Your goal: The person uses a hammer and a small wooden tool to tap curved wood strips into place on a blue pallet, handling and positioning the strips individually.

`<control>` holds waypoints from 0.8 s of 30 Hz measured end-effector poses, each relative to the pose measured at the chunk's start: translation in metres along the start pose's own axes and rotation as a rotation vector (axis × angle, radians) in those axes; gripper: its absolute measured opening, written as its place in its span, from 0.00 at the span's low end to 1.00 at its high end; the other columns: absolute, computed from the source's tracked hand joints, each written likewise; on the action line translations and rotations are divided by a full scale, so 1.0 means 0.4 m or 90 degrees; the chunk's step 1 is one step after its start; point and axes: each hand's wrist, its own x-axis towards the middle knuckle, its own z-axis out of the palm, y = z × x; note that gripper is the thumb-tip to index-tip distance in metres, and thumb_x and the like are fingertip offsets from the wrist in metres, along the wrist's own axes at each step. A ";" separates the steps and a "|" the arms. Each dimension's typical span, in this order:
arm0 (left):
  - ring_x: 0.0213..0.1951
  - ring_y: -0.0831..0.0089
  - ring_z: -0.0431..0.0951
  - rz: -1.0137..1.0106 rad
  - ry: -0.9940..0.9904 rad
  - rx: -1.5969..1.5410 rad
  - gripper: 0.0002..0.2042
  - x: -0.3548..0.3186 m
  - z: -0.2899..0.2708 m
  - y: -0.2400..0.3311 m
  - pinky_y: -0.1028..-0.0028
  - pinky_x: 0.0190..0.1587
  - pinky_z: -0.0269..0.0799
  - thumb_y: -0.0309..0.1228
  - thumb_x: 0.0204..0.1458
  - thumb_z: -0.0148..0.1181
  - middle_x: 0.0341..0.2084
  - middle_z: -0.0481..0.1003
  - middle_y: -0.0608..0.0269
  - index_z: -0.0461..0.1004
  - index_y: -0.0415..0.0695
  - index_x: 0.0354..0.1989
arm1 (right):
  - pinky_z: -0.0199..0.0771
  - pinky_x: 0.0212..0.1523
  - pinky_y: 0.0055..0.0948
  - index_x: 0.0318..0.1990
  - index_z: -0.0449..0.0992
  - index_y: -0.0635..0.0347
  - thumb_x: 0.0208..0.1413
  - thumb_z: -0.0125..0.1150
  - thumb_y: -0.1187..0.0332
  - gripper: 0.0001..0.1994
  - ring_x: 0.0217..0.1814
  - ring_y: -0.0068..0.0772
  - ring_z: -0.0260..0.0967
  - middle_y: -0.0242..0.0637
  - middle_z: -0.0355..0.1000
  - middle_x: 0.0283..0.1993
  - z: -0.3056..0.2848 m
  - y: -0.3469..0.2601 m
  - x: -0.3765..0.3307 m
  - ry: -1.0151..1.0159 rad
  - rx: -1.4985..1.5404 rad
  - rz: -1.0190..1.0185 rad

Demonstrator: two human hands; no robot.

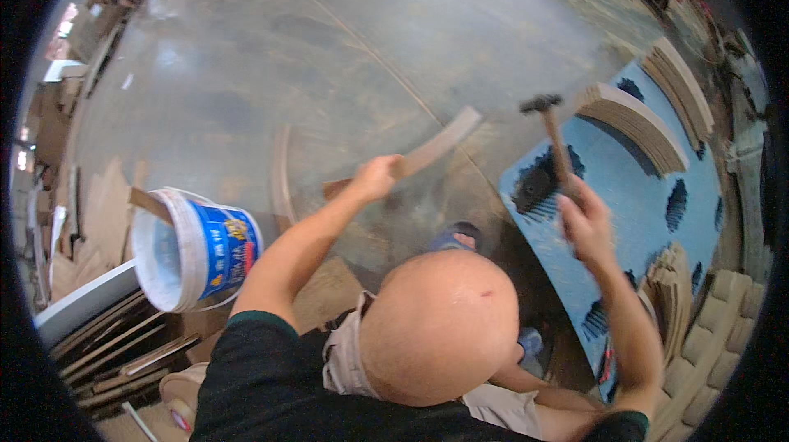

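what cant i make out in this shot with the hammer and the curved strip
All in the head view:
Hammer: fine detail of its head, smeared by blur.
Curved wooden strip: the stretch covered by the left hand.
Right hand: separate fingers, blurred.
Forward foot: its heel, hidden by the person's body.
Blue sheet: the part behind the right forearm.

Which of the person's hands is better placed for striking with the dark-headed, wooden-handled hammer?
Probably the right hand: it has the hammer in its grip, pointing away from the body. The left hand is occupied, holding a pale, curved wooden strip.
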 end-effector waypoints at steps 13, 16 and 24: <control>0.68 0.55 0.72 0.140 0.249 0.320 0.24 -0.048 0.075 -0.091 0.50 0.71 0.63 0.40 0.66 0.73 0.64 0.78 0.64 0.84 0.59 0.70 | 0.86 0.39 0.54 0.88 0.59 0.32 0.80 0.58 0.67 0.34 0.39 0.51 0.88 0.59 0.85 0.39 0.493 0.172 0.082 -0.036 -0.099 0.103; 0.65 0.58 0.74 0.137 0.252 0.321 0.21 -0.038 0.089 -0.097 0.52 0.67 0.67 0.37 0.65 0.73 0.61 0.79 0.67 0.86 0.60 0.67 | 0.83 0.41 0.58 0.89 0.58 0.32 0.80 0.57 0.67 0.34 0.42 0.65 0.85 0.61 0.84 0.41 0.505 0.210 0.123 -0.001 -0.216 -0.012; 0.62 0.59 0.74 0.122 0.237 0.360 0.20 -0.022 0.102 -0.095 0.54 0.65 0.69 0.36 0.66 0.71 0.59 0.79 0.69 0.87 0.63 0.66 | 0.79 0.46 0.57 0.88 0.61 0.30 0.77 0.59 0.73 0.36 0.47 0.74 0.80 0.65 0.80 0.46 0.530 0.316 0.215 -0.007 -0.252 -0.132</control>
